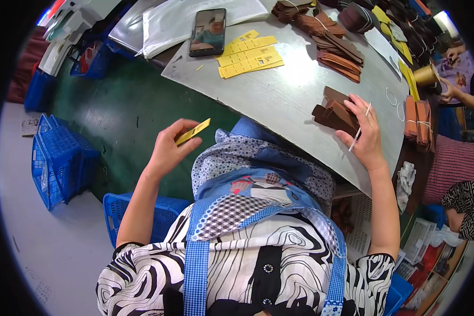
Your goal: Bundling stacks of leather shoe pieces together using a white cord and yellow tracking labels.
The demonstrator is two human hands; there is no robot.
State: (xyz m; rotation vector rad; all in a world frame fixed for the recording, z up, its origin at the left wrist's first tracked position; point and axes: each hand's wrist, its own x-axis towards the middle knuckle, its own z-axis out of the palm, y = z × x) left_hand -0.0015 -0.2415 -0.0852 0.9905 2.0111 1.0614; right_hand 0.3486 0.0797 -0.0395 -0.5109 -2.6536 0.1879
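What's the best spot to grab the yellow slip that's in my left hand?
Probably its free upper-right end, pinched face to face from the right: the slip is a thin, narrow strip slanting up and rightward, while your left hand grips the lower-left end.

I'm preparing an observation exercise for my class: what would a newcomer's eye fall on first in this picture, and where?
Probably the bright yellow slip, pinched in the left hand against the green floor. Next might be the right hand, holding a slim white pen at the dark brown strips on the grey table. The smartphone with its lit screen, left of the yellow label sheets, also stands out.
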